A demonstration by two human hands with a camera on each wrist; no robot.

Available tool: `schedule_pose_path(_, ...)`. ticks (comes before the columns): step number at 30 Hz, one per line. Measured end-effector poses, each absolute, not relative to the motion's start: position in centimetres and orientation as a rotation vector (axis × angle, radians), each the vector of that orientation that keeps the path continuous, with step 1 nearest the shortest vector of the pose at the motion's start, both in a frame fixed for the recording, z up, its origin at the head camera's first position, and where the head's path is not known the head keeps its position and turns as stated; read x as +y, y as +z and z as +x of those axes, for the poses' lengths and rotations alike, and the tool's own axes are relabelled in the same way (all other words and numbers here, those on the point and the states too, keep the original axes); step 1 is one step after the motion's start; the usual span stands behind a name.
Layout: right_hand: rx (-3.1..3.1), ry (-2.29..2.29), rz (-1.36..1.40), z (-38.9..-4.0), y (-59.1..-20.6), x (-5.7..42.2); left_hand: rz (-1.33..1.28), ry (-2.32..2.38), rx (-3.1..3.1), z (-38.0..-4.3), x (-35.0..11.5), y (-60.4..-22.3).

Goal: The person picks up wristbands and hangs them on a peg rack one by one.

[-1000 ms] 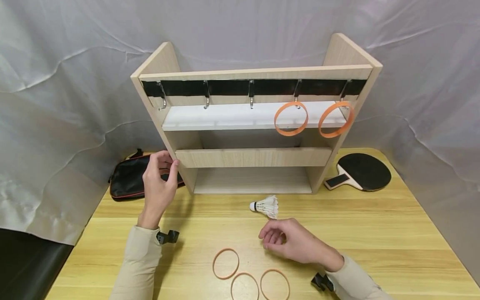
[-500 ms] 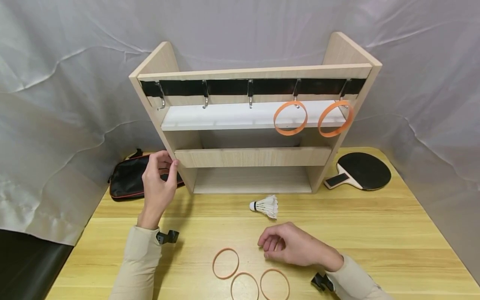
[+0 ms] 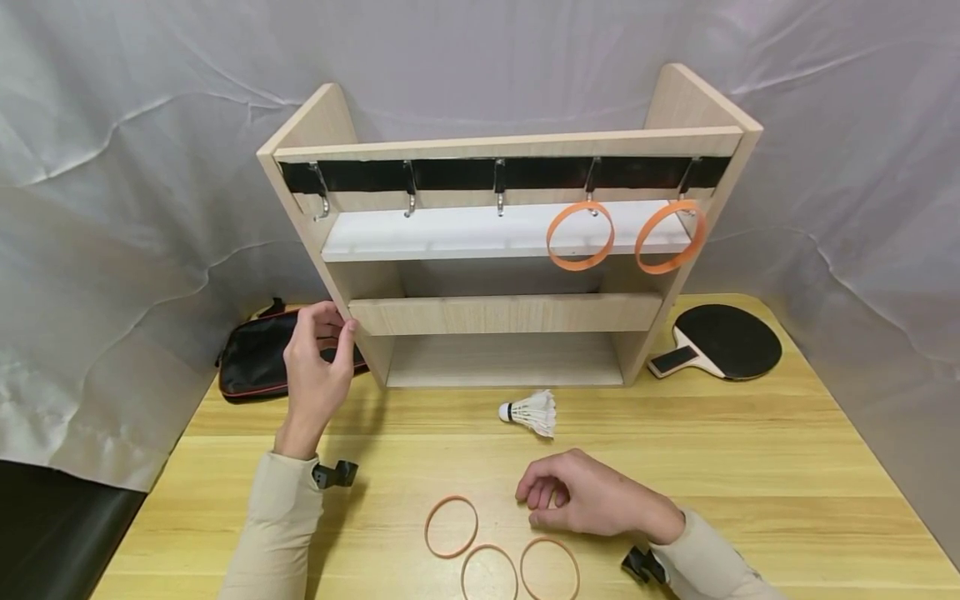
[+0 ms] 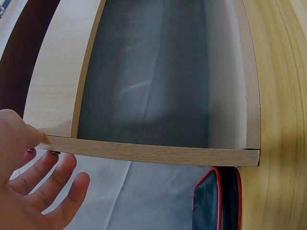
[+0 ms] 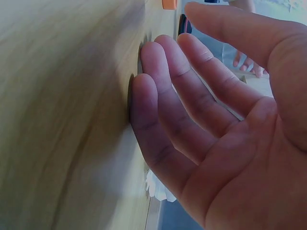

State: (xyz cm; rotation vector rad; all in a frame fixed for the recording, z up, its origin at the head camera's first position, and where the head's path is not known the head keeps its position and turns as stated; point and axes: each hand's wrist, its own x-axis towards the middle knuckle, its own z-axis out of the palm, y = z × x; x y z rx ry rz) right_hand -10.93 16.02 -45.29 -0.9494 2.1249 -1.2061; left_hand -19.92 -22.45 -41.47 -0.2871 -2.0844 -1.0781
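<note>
A light wooden shelf rack (image 3: 506,315) stands upright at the back of the table, with a row of metal hooks along a black strip. My left hand (image 3: 318,367) pinches the front edge of its left side panel (image 4: 158,153) between thumb and fingers. Two orange rings hang from the two rightmost hooks: one ring (image 3: 552,227) and, at the far right, another ring (image 3: 701,227). My right hand (image 3: 592,496) holds nothing; its fingers are loosely curled with fingertips at the tabletop (image 5: 62,120). Left of it and nearer me lie three thin orange rings (image 3: 477,517).
A shuttlecock (image 3: 534,413) lies in front of the rack. To the right rests a black table tennis paddle (image 3: 723,342). A black pouch with red piping (image 3: 255,358) lies behind my left hand. Grey cloth (image 3: 495,67) hangs around the table's back and sides.
My right hand has sunk slightly toward me, its fingers settling by the tabletop. My left hand stays on the side panel, and the rings lie as before.
</note>
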Motion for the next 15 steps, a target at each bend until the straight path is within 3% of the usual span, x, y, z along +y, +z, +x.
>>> schedule_pose_path(15,2.171,-1.104,-1.022,-10.78,-45.27,16.12,-0.284,-1.075,-2.09,-19.9,-22.52,-41.51)
